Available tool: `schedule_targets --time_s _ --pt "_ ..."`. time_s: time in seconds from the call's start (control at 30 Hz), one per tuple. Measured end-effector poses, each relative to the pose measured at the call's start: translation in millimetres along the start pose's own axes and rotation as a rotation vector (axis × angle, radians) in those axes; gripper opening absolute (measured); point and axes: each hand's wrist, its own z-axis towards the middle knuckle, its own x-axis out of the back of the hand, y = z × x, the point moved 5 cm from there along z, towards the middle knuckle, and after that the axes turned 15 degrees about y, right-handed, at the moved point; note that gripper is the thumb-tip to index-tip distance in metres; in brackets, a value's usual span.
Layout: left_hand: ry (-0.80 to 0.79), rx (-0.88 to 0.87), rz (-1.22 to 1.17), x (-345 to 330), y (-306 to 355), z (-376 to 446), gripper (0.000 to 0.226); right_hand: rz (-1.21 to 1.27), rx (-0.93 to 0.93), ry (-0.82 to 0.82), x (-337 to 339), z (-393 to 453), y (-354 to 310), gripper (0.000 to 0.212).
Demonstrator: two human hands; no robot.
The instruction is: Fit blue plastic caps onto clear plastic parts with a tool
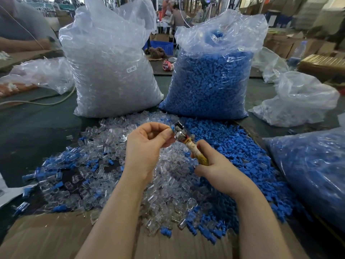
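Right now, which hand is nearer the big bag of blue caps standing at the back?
Left. The left hand, pinching a blue cap, sits just below the bag of blue caps. The right hand, gripping the tool, is lower, farther from it.

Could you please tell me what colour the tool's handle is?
Yellowish tan handle, gripped by the right hand; head view.

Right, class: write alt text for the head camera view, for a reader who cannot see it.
A person's left hand pinches a small blue cap against the metal head of a tool gripped by the right hand. Below lie loose clear parts and blue caps; behind stand a bag of clear parts and a bag of blue caps.
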Motion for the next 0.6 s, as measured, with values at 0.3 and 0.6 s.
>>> schedule_targets --time_s 0.3,0.6 --pt "-0.023 -0.025 0.025 -0.5 1.3 -0.8 0.011 -0.008 0.026 0.088 0.1 1.3 2.1 0.024" --pt "0.046 0.070 0.016 0.3 -6.0 0.5 0.007 0.019 -0.020 0.072 -5.1 2.6 2.7 0.018"
